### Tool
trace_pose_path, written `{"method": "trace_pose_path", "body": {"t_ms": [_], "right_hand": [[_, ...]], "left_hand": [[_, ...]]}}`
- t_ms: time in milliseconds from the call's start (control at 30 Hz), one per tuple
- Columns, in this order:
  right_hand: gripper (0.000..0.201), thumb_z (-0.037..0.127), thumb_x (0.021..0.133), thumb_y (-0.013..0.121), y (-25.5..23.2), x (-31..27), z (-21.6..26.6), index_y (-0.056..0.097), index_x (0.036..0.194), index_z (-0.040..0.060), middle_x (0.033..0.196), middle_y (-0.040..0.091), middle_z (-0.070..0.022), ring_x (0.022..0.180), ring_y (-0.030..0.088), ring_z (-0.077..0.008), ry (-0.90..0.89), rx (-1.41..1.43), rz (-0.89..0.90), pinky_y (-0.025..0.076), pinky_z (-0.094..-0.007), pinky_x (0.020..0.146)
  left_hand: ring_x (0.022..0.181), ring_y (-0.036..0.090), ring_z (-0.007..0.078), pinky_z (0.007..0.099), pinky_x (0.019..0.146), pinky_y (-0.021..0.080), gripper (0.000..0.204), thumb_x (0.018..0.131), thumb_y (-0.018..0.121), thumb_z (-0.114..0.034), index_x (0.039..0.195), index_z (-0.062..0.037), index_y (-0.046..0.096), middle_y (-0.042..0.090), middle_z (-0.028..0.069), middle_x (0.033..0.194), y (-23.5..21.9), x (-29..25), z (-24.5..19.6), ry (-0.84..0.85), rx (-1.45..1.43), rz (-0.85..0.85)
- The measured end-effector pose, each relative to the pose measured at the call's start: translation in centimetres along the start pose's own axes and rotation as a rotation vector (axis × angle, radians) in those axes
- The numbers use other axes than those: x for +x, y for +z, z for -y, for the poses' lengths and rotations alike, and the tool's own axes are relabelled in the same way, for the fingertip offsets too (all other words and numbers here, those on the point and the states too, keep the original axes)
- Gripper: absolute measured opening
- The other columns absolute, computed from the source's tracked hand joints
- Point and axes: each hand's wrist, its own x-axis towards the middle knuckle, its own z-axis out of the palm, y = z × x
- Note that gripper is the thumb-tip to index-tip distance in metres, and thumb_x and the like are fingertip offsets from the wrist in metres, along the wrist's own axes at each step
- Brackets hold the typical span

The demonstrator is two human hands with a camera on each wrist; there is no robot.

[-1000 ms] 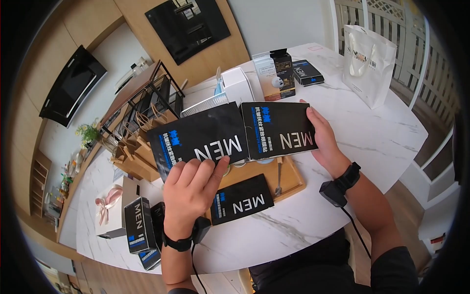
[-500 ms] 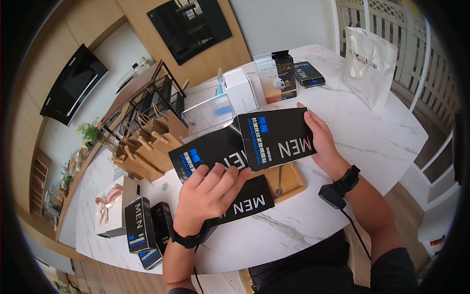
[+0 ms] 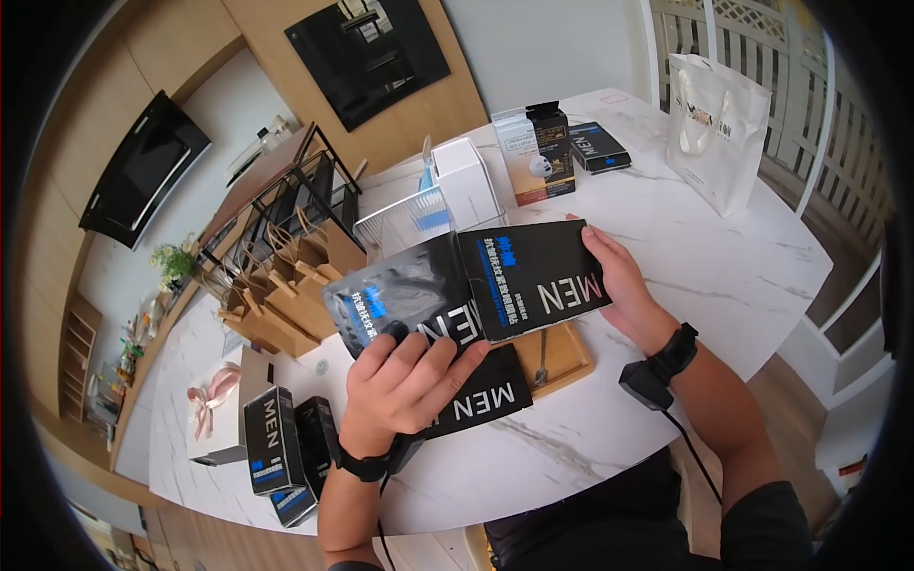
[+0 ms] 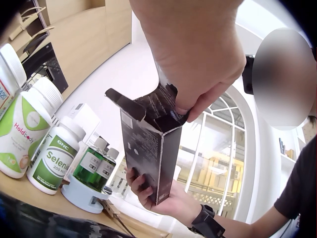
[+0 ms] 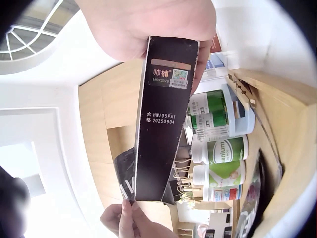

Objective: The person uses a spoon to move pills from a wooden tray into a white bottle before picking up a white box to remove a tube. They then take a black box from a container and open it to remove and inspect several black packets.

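My right hand (image 3: 624, 285) holds a black box (image 3: 538, 276) lettered MEN, its left end open with a flap standing out in the left wrist view. My left hand (image 3: 405, 385) pinches a shiny black sachet (image 3: 395, 290) by its lower edge, thumb and fingers at the box's mouth. The sachet's right part is hidden at the opening. In the right wrist view the box's narrow side (image 5: 166, 134) shows a printed code and sticker. Below the hands another black MEN packet (image 3: 490, 390) lies partly on a wooden tray (image 3: 571, 357), half covered by the left hand.
Supplement bottles (image 4: 57, 156) and green bottles (image 4: 94, 163) stand on the tray. More black boxes (image 3: 271, 443) and a ribboned white gift box (image 3: 228, 400) lie left. Brown paper bags (image 3: 286, 295), a clear basket (image 3: 405, 219) and a white bag (image 3: 719, 133) stand farther back.
The left hand has moved right with the sachet, and less of the sachet shows outside the box. The right hand has lowered the box slightly and tilted it.
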Motion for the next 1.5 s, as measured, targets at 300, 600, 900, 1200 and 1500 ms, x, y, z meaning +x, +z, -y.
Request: {"method": "trace_pose_path", "body": {"t_ms": [300, 600, 900, 1200, 1500], "right_hand": [[0.040, 0.025, 0.103, 0.046, -0.1, 0.3, -0.3, 0.048, 0.139, 0.0072, 0.121, 0.062, -0.0052, 0.104, 0.061, -0.0102, -0.046, 0.067, -0.008, 0.051, -0.0252, 0.088], [0.040, 0.026, 0.103, 0.046, -0.1, 0.1, -0.5, 0.049, 0.138, 0.0066, 0.117, 0.063, -0.0045, 0.101, 0.062, -0.0095, 0.003, 0.009, 0.039, 0.052, -0.0247, 0.086], [0.034, 0.027, 0.102, 0.047, -0.7, 0.5, -0.3, 0.055, 0.126, 0.0040, 0.111, 0.065, -0.0068, 0.094, 0.066, -0.0127, 0.017, 0.107, -0.003, 0.055, -0.0268, 0.081], [0.041, 0.024, 0.104, 0.044, 0.9, -0.6, -0.7, 0.046, 0.141, 0.0064, 0.119, 0.062, -0.0050, 0.102, 0.061, -0.0093, -0.118, 0.016, -0.001, 0.050, -0.0240, 0.087], [0.036, 0.026, 0.103, 0.046, -0.2, 0.2, -0.3, 0.052, 0.130, 0.0027, 0.115, 0.064, -0.0070, 0.098, 0.064, -0.0134, -0.030, 0.145, -0.054, 0.053, -0.0277, 0.085]], "left_hand": [[0.081, 0.056, 0.0169, 0.0290, 0.068, 0.044, 0.037, 0.066, 0.065, -0.015, 0.102, -0.0171, 0.075, 0.058, 0.0000, 0.089, -0.2, 0.2, 1.2, -0.067, -0.123, 0.042], [0.086, 0.058, 0.0176, 0.0277, 0.075, 0.045, 0.040, 0.068, 0.063, -0.011, 0.106, -0.0160, 0.073, 0.060, 0.0013, 0.095, 0.4, 0.7, 0.2, -0.067, -0.295, 0.103], [0.126, 0.046, 0.0292, 0.0396, 0.108, 0.032, 0.058, 0.094, 0.058, -0.019, 0.144, 0.0001, 0.037, 0.046, 0.0202, 0.138, 0.3, 0.2, 0.7, -0.879, -0.441, -0.132], [0.145, 0.020, 0.0375, 0.0410, 0.116, 0.016, 0.090, 0.091, 0.064, -0.031, 0.150, 0.0082, 0.009, 0.022, 0.0307, 0.153, 0.1, 1.7, -2.3, -0.775, -0.901, 0.427], [0.124, 0.047, 0.0318, 0.0415, 0.102, 0.036, 0.052, 0.083, 0.073, -0.024, 0.126, 0.0002, 0.057, 0.050, 0.0201, 0.135, -1.4, 1.4, -0.1, -0.949, -0.701, 0.121]]}}
